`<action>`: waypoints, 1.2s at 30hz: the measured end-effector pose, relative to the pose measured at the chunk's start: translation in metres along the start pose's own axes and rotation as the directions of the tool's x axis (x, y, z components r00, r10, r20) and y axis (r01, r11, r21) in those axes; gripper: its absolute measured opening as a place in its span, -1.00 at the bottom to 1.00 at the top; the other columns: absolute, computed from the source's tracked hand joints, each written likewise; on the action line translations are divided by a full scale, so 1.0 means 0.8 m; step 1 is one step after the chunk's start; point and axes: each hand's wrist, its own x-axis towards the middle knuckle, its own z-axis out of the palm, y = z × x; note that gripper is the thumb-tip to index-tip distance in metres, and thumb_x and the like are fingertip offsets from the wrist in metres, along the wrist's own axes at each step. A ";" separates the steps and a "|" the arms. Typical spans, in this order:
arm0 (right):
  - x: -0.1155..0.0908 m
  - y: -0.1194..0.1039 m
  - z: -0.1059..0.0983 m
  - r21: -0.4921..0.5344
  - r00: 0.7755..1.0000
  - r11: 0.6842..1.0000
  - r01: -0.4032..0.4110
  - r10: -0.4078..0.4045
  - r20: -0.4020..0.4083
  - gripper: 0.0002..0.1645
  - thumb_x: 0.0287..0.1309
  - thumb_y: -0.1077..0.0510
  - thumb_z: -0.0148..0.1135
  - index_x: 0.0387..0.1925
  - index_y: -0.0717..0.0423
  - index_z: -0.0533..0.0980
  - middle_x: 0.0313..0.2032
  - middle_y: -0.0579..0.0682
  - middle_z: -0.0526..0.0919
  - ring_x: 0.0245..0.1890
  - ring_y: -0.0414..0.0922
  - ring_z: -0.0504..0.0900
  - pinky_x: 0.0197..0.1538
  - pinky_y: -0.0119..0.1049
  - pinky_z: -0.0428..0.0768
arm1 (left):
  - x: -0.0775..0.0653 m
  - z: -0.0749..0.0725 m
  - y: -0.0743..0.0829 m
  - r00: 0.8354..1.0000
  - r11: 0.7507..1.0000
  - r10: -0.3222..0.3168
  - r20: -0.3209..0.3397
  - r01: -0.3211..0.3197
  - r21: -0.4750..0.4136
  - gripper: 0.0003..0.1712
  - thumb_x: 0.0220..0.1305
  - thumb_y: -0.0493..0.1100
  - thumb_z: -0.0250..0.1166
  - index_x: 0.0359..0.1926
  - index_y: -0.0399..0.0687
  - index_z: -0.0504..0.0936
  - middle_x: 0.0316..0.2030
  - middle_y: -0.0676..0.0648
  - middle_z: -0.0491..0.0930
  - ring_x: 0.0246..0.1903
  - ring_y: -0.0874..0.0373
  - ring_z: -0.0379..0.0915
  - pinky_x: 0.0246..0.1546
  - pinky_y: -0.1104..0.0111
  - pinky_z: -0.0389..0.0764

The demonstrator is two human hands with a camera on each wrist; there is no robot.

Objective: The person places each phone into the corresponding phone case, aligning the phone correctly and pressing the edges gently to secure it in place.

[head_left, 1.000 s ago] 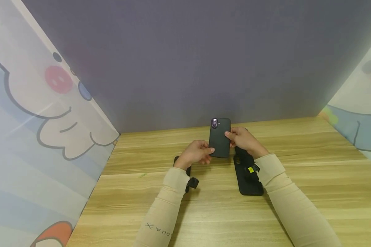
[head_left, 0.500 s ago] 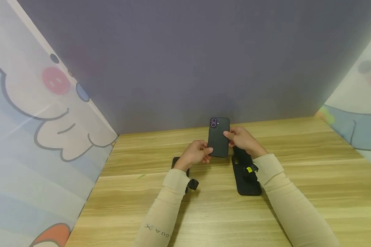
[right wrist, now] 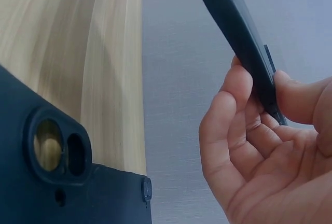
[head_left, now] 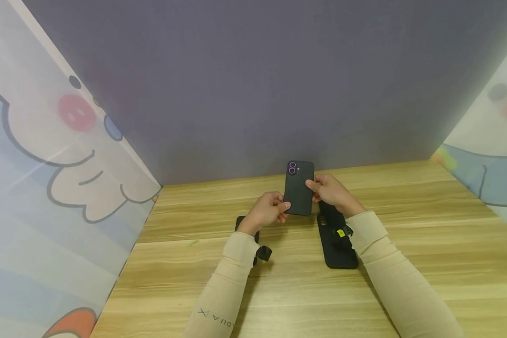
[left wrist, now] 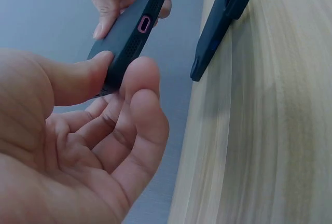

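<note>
A smartphone (head_left: 299, 192) in a dark case is held up between both hands, its back with two ringed lenses facing the head camera. My left hand (head_left: 267, 209) pinches its lower left corner between thumb and fingers. On the right edge, around mid-height, my right hand (head_left: 331, 191) grips it, thumb on the back. In the left wrist view the bottom edge of the phone (left wrist: 127, 40) shows a pink-rimmed port opening. Below the right wrist, a black phone case (head_left: 338, 246) lies on the table, partly covered by the arm.
Another dark case (right wrist: 122, 193) with a round button lies beside the near one. Under my left wrist sits a dark flat object (head_left: 241, 220), mostly hidden. A grey panel (head_left: 253, 94) rises behind the wooden table (head_left: 173, 281), with cartoon-printed walls (head_left: 46, 178) at the sides.
The view has shifted slightly. Both hands keep the same hold on the phone, and the bright glint on its lens has gone.
</note>
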 end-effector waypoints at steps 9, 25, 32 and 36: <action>0.000 0.001 -0.001 0.001 1.000 1.000 -0.008 0.008 0.001 -0.57 0.61 0.03 -0.05 -0.15 0.34 0.54 -0.36 0.03 0.56 -0.38 -0.11 0.58 -0.12 -0.12 0.70 | 0.002 0.000 -0.001 1.000 0.999 -0.008 0.013 0.009 -0.036 -0.81 0.52 -0.12 0.21 -0.18 -0.17 0.53 -0.28 -0.35 0.68 -0.50 0.12 0.58 -0.06 -0.09 0.70; -0.001 -0.005 -0.004 0.022 0.999 0.999 -0.036 0.036 -0.005 -0.56 0.61 0.02 -0.06 -0.10 0.35 0.53 -0.39 -0.02 0.55 -0.40 -0.14 0.56 -0.19 -0.27 0.68 | 0.004 0.000 -0.002 0.999 0.999 0.030 0.033 -0.029 -0.045 -0.79 0.54 -0.12 0.17 -0.16 -0.21 0.57 -0.27 -0.37 0.67 -0.26 -0.33 0.63 -0.05 -0.11 0.68; -0.001 -0.006 -0.006 0.035 0.999 0.999 -0.040 0.040 0.002 -0.55 0.62 0.02 -0.07 -0.10 0.36 0.52 -0.42 -0.04 0.53 -0.41 -0.15 0.54 -0.26 -0.35 0.66 | 0.005 0.000 -0.001 0.996 0.997 0.073 0.049 -0.071 -0.041 -0.77 0.56 -0.11 0.14 -0.17 -0.21 0.55 -0.18 -0.48 0.65 -0.19 -0.43 0.61 -0.02 -0.12 0.67; -0.002 -0.006 -0.007 0.041 0.999 0.998 -0.042 0.042 0.001 -0.55 0.62 0.02 -0.07 -0.10 0.37 0.52 -0.43 -0.04 0.54 -0.41 -0.15 0.55 -0.26 -0.35 0.66 | 0.006 0.000 0.000 0.994 0.995 0.092 0.052 -0.090 -0.040 -0.76 0.56 -0.11 0.14 -0.16 -0.23 0.54 -0.20 -0.47 0.65 -0.21 -0.42 0.62 -0.04 -0.11 0.68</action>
